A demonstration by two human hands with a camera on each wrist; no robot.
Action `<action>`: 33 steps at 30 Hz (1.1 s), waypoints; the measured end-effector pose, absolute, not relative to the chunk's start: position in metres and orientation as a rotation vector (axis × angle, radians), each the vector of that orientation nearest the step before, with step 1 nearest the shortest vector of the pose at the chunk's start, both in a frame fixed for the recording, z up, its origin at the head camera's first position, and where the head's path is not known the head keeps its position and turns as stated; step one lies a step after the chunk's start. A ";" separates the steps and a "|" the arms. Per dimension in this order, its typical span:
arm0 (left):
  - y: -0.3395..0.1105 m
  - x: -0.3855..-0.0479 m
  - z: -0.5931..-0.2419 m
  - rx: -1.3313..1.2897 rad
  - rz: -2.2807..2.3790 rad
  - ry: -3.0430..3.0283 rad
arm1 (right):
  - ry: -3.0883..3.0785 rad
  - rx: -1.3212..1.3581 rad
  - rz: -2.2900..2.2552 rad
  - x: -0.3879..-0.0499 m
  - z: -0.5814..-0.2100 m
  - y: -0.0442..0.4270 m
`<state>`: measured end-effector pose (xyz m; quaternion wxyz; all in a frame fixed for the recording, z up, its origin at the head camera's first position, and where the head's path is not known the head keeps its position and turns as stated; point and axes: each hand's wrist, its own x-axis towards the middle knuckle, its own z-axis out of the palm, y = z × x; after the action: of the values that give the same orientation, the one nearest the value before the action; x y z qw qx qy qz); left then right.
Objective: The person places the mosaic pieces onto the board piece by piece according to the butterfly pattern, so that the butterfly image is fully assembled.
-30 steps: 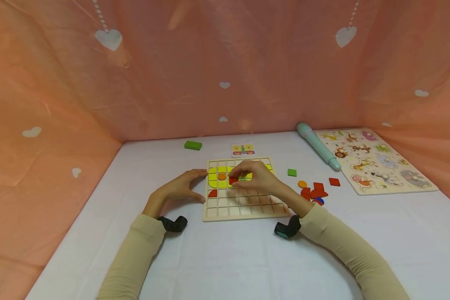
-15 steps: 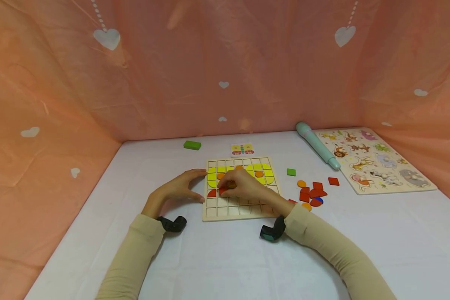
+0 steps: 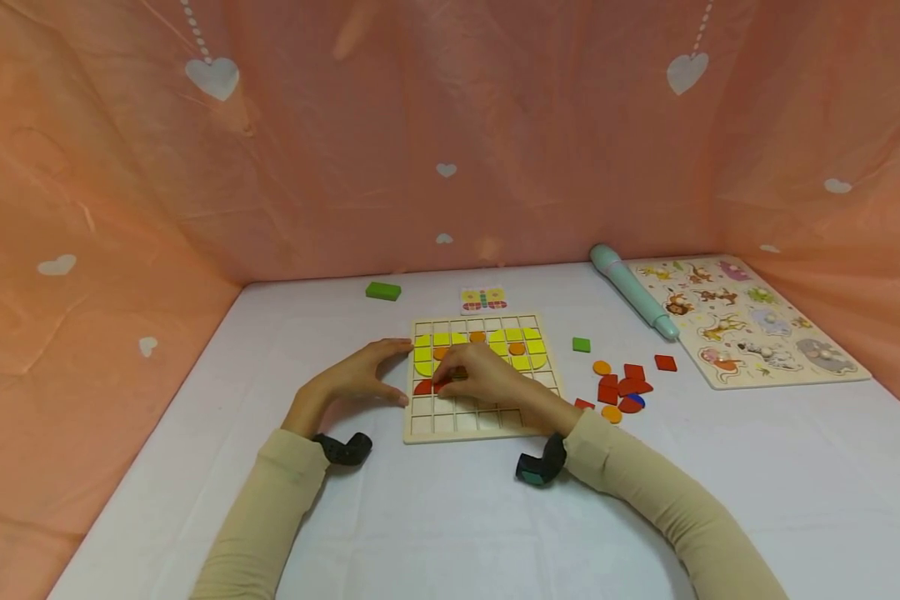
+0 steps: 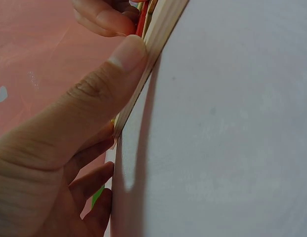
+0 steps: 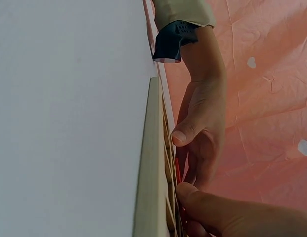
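A wooden grid board (image 3: pixel 465 425) lies on the white table, yellow tiles (image 3: pixel 534 347) and orange discs (image 3: pixel 516 349) filling part of its upper rows. Below the yellow ones, at the left edge, sits a red rounded tile (image 3: pixel 423 387). My right hand (image 3: pixel 487 375) is over the board's left half and pinches a red tile (image 5: pixel 184 215) beside that rounded one; fingers hide most of it. At the board's left edge, my left hand (image 3: pixel 354 375) rests with thumb and fingers spread, the thumb (image 4: pixel 101 89) touching the wooden rim.
Several loose red tiles (image 3: pixel 633 386), orange discs (image 3: pixel 602 367) and a green square (image 3: pixel 581 344) lie right of the board. Behind it are a butterfly pattern card (image 3: pixel 483 298) and a green block (image 3: pixel 383 291). A mint microphone-shaped object (image 3: pixel 633 292) and an animal puzzle board (image 3: pixel 765 333) lie farther right.
My right hand has moved left and nearer across the board with the red tile, stopping beside the red rounded one. My left hand has stayed at the board's edge.
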<state>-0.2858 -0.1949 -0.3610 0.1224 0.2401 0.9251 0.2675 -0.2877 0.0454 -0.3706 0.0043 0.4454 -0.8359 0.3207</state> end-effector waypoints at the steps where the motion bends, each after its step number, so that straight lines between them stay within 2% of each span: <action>1: -0.195 -0.286 -0.361 0.702 0.780 2.699 | -2.620 1.394 1.007 -0.288 -0.371 0.045; 8: -0.195 -0.285 -0.359 0.709 0.779 2.698 | -2.598 1.375 1.059 -0.285 -0.357 0.050; 12: -0.194 -0.286 -0.361 0.695 0.783 2.699 | -2.510 1.313 1.171 -0.286 -0.337 0.071; 21: -0.194 -0.284 -0.360 0.625 0.767 2.725 | -2.505 1.055 1.223 -0.286 -0.322 0.175; 27: -0.195 -0.284 -0.362 0.630 0.771 2.723 | -2.553 0.957 1.208 -0.275 -0.327 0.241; 33: -0.193 -0.285 -0.362 0.637 0.780 2.719 | -2.654 0.902 1.202 -0.265 -0.340 0.287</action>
<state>-0.2851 -0.1934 -0.3619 0.1210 0.2181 0.9309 0.2669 -0.2654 0.2870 -0.3395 0.0457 0.2953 -0.8693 0.3938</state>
